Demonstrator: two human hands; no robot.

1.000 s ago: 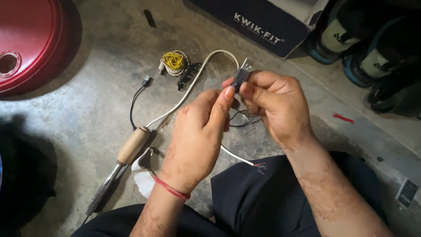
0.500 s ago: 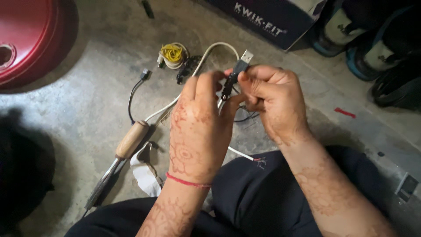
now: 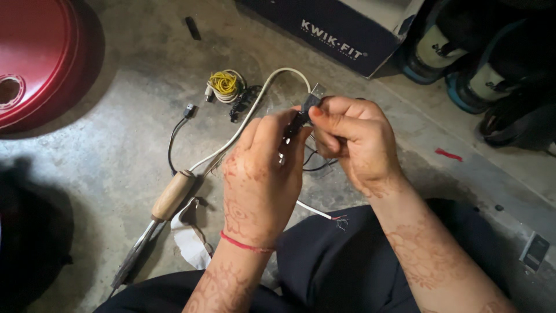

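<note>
My left hand point(image 3: 260, 174) and right hand point(image 3: 350, 142) pinch a small black connector point(image 3: 301, 116) between fingertips (metal plug tip at one o'clock); the wooden-handled soldering iron point(image 3: 165, 208) lies at eight o'clock.

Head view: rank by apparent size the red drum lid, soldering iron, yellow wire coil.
1. red drum lid, cut off by the frame edge
2. soldering iron
3. yellow wire coil

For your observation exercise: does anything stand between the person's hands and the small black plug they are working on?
Nothing visible does. The left hand and right hand both pinch the black plug directly, above the floor. The soldering iron lies apart on the concrete floor.
</note>
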